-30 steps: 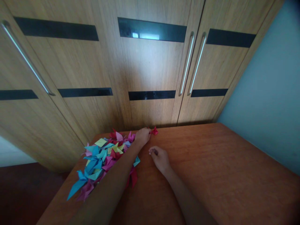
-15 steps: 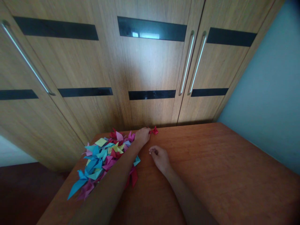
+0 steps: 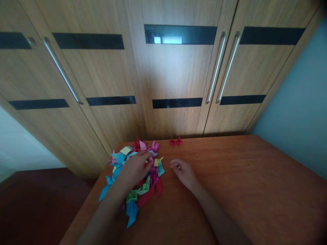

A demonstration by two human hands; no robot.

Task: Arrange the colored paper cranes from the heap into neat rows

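A heap of folded paper cranes (image 3: 144, 186) in blue, pink, red, green and yellow covers the left part of the wooden table. My left hand (image 3: 135, 167) is over the heap, thumb and fingers apart around a red paper piece (image 3: 149, 164); whether they touch it I cannot tell. Two small red paper cranes, a left one (image 3: 172, 141) and a right one (image 3: 179, 141), stand side by side at the table's back edge. To the right of the heap, my right hand (image 3: 184, 174) rests with its fingers curled in and nothing visible in them.
Behind the brown table (image 3: 242, 177) rises a wooden wardrobe (image 3: 178, 119) with long metal handles (image 3: 216, 68) and dark strips. A pale blue wall (image 3: 301, 112) borders the right side. Dark floor (image 3: 51, 194) lies beyond the table's left edge.
My left hand has drawn back from the table's far edge to the heap, letting go of a red crane beside the other one. The view has turned slightly left.
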